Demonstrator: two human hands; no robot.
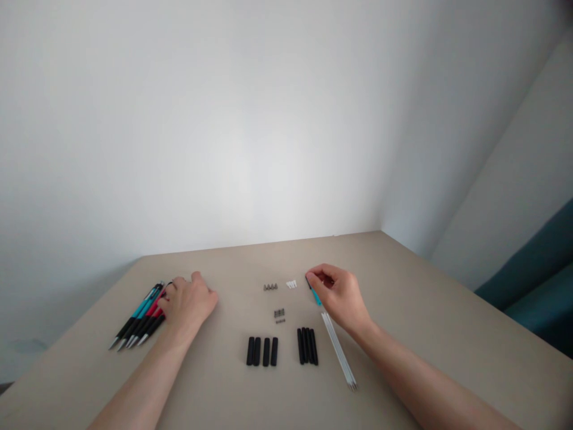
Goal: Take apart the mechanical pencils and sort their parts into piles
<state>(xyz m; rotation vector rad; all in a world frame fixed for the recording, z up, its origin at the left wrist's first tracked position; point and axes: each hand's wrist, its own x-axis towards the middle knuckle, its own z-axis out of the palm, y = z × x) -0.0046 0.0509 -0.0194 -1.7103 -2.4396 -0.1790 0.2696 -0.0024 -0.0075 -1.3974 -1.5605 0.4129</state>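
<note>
At the left, my left hand (190, 298) rests with its fingers spread beside a row of assembled pens (142, 316), its fingertips reaching the nearest ones. The pens have blue or red barrels, black grips and silver tips. My right hand (338, 289) is closed in a pinch on a blue pen barrel (316, 296) with a dark end, low over the table. Part of the barrel is hidden by the fingers. Just below that hand lies a bundle of white ink refills (339, 349) with metal tips.
On the beige table (215, 382) lie short black grips (265, 352), thinner black tubes (307, 346), small springs (279, 313), silver cone tips (270, 287) and small white pieces (291, 284). A white wall (250, 131) stands behind; a teal curtain (537, 286) hangs at the right.
</note>
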